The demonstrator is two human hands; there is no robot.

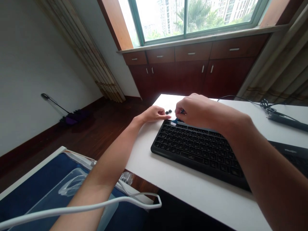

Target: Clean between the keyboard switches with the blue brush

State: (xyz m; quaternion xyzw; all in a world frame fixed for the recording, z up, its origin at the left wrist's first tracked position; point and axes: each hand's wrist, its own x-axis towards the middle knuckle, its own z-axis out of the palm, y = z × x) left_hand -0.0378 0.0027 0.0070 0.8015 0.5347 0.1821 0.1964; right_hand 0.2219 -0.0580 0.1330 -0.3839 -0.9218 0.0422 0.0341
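A black keyboard (190, 141) lies on the white table, its key positions showing as rows of small squares with no keycaps that I can make out. My right hand (192, 107) pinches a small blue brush (175, 121), whose pale bristles touch the far left corner of the keyboard. Beside that corner is my left hand (154, 114), its thumb stretched out along the keyboard's far edge and its other fingers loosely curled, apart from the thumb. A few small black keycaps (168, 111) lie on the table just beyond the two hands. My right forearm hides the keyboard's right part.
On the right are another black device (291, 157), partly hidden by my arm, and a black bar (288, 120) with a coiled cable (267, 106). A white cable (134, 200) crosses the lower left, over a blue surface (31, 189). Wooden cabinets (190, 73) stand beyond the table.
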